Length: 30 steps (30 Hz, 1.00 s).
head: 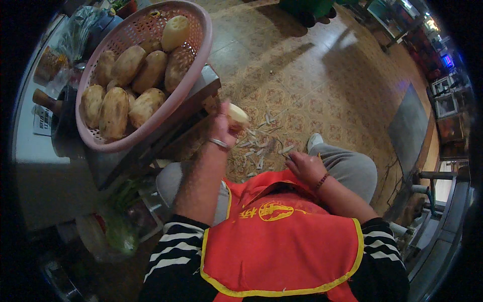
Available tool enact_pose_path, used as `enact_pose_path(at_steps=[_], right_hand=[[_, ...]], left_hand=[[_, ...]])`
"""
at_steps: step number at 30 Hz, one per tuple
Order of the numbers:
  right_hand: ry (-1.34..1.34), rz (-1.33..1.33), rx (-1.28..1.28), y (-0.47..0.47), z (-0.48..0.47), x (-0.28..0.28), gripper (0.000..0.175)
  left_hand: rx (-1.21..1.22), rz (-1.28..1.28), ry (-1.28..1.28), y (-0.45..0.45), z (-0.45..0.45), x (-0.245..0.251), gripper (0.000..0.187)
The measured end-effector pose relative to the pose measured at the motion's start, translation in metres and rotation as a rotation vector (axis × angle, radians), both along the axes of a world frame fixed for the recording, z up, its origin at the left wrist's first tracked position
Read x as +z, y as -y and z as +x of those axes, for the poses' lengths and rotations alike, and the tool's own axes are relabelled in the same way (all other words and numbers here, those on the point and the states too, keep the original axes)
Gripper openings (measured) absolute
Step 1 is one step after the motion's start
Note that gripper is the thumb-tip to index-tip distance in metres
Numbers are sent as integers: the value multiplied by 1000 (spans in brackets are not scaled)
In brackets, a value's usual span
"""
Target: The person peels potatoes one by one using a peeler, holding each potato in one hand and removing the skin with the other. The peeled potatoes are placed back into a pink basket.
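Observation:
My left hand [222, 126] grips a pale, peeled piece of lotus root [238, 116], slightly blurred, above the floor. Over my lap, my right hand [306, 168] is closed around a small tool that is mostly hidden; only a bit of it shows by the fingers. At the upper left stands a pink plastic colander [205, 49] with several brownish lotus root sections [114, 112] in it. One paler section [176, 32] with holes showing at its end lies near the colander's far side. Strips of peel [260, 143] are scattered on the floor below my hands.
The colander rests at a table corner [208, 77]. Beside it are a wooden-handled item [47, 101], a clear plastic bag [75, 34] and a printed paper. Green vegetables [124, 234] lie low at the left. A metal frame [437, 241] stands at the right, a green wheeled bin [305, 9] far ahead.

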State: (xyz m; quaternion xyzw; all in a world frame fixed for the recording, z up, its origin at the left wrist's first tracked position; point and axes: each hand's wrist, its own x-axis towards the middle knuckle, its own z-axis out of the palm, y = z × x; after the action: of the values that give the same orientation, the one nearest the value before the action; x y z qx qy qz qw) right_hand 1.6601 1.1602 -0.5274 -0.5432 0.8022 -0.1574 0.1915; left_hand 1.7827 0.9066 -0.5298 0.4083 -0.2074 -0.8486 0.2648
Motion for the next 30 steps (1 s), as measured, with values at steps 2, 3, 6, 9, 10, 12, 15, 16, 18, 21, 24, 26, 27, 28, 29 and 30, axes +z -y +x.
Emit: enact_pose_path(at_steps=[2,3,6,9,10,12,15,16,18,21,24,26,27,28,29,30], right_hand=[[38,241,-71,-8,-3,-2,25],[58,141,-61,-9,-5,-1,25],[153,40,-142,-1,-12,7,26],[285,-118,-223,14,-11,24,25],[296,-142,-228,18,-9,32,25],[298,-193,-224,28,-3,44,25],[269,-240,-185,43,4,56,26],[258,-229,-166,47,5,57,26],[219,-198,-131,51,6,54,26],[171,-161,-97,46,9,39,26],[169,-77,-80,22,16,20,26],[146,210,-47,6,19,13,27],[137,103,-49,2,17,12,27],[139,93,-69,1,16,12,27],[143,156,-113,1,16,14,27],[139,134,-106,7,11,18,26]], left_hand=[[-43,-28,-20,7,6,5,46],[-35,-42,36,4,6,5,46],[-190,169,-108,-8,5,3,44],[-236,92,-250,-12,4,5,42],[-290,69,-250,-14,4,6,40],[-332,-19,-184,-15,3,9,36],[-400,-174,-200,-21,2,11,33],[-358,-186,-149,-23,1,10,33],[-310,-223,-165,-27,1,8,34],[-205,-369,-21,-30,0,2,40],[-146,-232,163,-21,1,0,40],[-7,-155,53,-5,4,0,43],[72,-103,43,2,6,0,45],[68,-73,40,2,6,-2,46],[5,7,9,3,6,-4,45],[-32,46,-20,1,6,-7,45]])
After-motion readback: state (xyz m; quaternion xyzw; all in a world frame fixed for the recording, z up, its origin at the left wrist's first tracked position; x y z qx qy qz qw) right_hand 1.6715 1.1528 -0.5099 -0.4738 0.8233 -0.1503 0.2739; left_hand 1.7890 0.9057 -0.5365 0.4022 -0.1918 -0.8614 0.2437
